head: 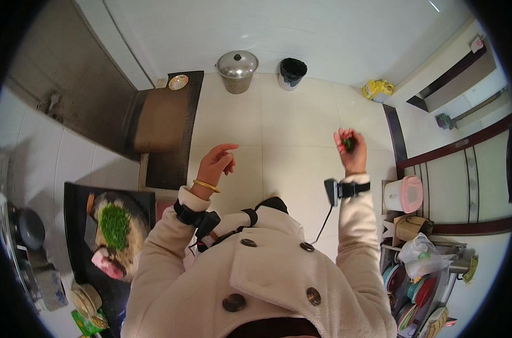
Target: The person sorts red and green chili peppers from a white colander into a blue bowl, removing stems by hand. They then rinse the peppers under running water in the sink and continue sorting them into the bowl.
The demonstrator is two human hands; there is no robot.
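My right hand (351,151) is raised over the tiled floor, its fingers curled around a small bunch of green and red scraps (348,144), too small to name surely. My left hand (219,164), with a gold bangle at the wrist, hangs over the floor with bent fingers and nothing visible in it. At lower left, chopped green herbs (114,226) lie on a round wooden chopping board (131,249) on the black counter. A piece of raw meat (107,264) is at the board's near edge, and a cleaver (90,226) rests at its left side.
By the far wall stand a lidded steel pot (238,72) and a bin with a black liner (292,74). A yellow package (378,90) sits near the doorway. Along the right are a pink-lidded container (404,194) and a rack of bowls (423,291). A dark ledge (167,169) holds a small dish (178,82).
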